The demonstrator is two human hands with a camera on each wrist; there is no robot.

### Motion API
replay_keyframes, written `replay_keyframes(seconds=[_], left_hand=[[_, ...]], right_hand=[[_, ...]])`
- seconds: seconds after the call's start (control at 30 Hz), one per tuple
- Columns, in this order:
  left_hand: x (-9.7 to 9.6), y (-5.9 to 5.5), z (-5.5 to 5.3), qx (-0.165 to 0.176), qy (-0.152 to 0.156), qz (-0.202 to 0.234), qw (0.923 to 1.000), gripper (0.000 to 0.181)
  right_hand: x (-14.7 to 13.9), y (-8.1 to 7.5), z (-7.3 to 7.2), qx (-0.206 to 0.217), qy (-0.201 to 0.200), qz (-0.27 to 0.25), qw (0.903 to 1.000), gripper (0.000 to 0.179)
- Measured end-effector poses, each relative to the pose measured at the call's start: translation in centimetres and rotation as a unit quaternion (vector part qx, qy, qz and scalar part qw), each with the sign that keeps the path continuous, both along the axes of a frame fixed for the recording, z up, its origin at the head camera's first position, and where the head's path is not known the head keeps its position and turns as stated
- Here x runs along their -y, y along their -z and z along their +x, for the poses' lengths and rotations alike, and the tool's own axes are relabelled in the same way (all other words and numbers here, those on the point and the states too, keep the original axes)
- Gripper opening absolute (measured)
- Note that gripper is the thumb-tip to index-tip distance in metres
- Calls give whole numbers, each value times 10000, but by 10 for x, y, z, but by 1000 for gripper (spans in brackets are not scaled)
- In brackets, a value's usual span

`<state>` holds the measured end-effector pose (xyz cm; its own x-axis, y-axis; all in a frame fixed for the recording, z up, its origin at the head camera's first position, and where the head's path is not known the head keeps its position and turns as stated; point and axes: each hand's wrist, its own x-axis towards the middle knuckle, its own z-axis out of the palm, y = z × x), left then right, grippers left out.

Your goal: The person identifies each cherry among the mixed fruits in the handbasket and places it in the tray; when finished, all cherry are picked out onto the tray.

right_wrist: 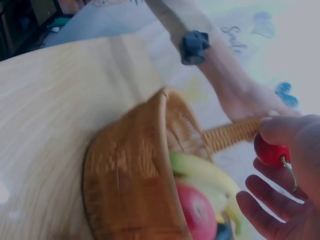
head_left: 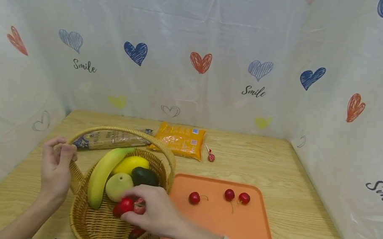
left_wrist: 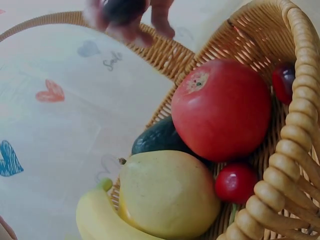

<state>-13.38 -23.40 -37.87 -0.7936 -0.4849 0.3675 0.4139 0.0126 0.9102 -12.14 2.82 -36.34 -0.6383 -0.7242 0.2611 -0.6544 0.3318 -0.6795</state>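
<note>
My left hand (head_left: 56,168) grips the handle (head_left: 124,130) of a wicker basket (head_left: 95,230) at its left side. Above the basket's right part, my right hand (head_left: 159,212) pinches a red cherry (right_wrist: 271,150) between thumb and fingers, its green stem hanging down. Inside the basket lie a banana (head_left: 99,180), a yellow fruit (head_left: 131,165), a pale green pear-like fruit (head_left: 119,187), a dark green avocado-like fruit (head_left: 144,176) and a large red round fruit (left_wrist: 222,110). Cherries (left_wrist: 236,183) lie beside the red fruit. My right hand partly hides the basket's contents in the head view.
Right of the basket, an orange tray (head_left: 209,234) bears three cherries (head_left: 194,198). Behind stand an orange packet (head_left: 180,141), a long clear-and-blue package (head_left: 111,139) and a red wrapped lollipop (head_left: 211,156). Heart-printed curtains (head_left: 207,32) enclose the table.
</note>
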Motion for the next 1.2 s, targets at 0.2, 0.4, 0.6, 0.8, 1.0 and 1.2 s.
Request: replay_keyframes(seconds=[0.2,0.4,0.6,0.8,1.0,1.2], left_hand=[[1,0,-1,104,-11,36,9999,3],[2,-1,-1,66,-43,-50,10000,3],[1,0,-2,-66,-9,-54,10000,4],[0,0,-2,-144,-14,-70,9999,3],[0,0,-2,-256,25,-34,9997,6],[1,1,-2,-251,38,-3,9997,4]], right_hand=[[-48,1,-2,97,411,-330,9986,26],[-86,7,-5,107,711,-598,9956,26],[-119,19,-3,-1,1243,-729,9896,26],[-151,25,-1,87,1892,-462,9808,29],[-180,32,4,278,2445,-359,9686,30],[-208,42,14,501,2906,-160,9554,30]])
